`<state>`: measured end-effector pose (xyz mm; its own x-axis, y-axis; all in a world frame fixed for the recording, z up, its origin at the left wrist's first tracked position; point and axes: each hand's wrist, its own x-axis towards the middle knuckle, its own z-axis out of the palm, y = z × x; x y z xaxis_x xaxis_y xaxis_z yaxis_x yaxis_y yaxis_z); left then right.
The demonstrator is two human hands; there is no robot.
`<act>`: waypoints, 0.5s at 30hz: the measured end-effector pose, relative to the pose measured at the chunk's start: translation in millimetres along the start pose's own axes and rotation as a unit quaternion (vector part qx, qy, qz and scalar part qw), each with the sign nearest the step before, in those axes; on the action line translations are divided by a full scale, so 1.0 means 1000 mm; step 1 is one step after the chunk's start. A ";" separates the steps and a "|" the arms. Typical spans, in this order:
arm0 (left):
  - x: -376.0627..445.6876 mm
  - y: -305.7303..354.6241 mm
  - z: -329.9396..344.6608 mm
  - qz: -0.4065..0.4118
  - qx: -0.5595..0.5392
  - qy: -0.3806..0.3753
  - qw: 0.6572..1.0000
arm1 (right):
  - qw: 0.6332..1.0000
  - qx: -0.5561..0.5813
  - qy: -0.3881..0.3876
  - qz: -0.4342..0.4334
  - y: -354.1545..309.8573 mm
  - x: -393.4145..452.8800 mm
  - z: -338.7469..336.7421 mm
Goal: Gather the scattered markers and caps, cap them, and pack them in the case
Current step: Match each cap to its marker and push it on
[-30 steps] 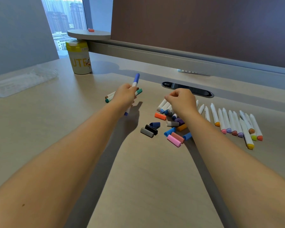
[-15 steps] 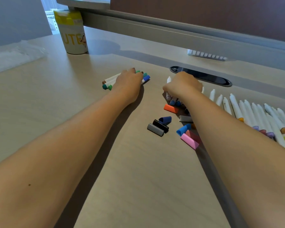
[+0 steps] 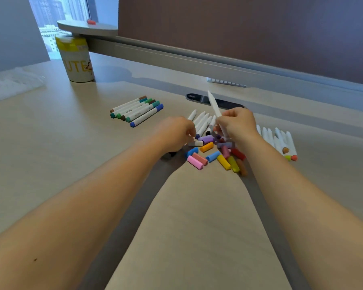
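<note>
Having set the blue marker down capped, right hand now pinching a white marker; left hand picking at caps, grip unclear.

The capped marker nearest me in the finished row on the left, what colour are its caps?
Blue, seen in the head view.

Single head view, forward and down, seemingly close over desk

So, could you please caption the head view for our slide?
Right hand lifts an uncapped marker while left hand picks among loose caps.
</note>
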<state>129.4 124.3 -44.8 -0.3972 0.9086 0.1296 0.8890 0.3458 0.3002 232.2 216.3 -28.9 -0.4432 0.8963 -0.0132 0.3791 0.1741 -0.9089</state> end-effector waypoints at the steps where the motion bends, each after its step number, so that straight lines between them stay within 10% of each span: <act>1: -0.001 0.006 0.001 -0.002 0.014 -0.008 1.000 | 1.000 0.012 -0.004 0.004 0.003 -0.004 -0.005; 9: 0.002 0.025 0.009 -0.049 0.043 -0.031 0.997 | 0.997 -0.026 -0.006 -0.068 0.017 -0.018 -0.026; 15: -0.008 0.013 0.000 -0.147 -0.321 0.095 0.931 | 0.994 -0.011 -0.032 -0.107 0.018 -0.028 -0.019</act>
<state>144.1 121.0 -41.8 -0.6890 0.7179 0.0997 0.4410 0.3062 0.8436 266.4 202.2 -37.0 -0.5666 0.8098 0.1519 0.2885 0.3677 -0.8841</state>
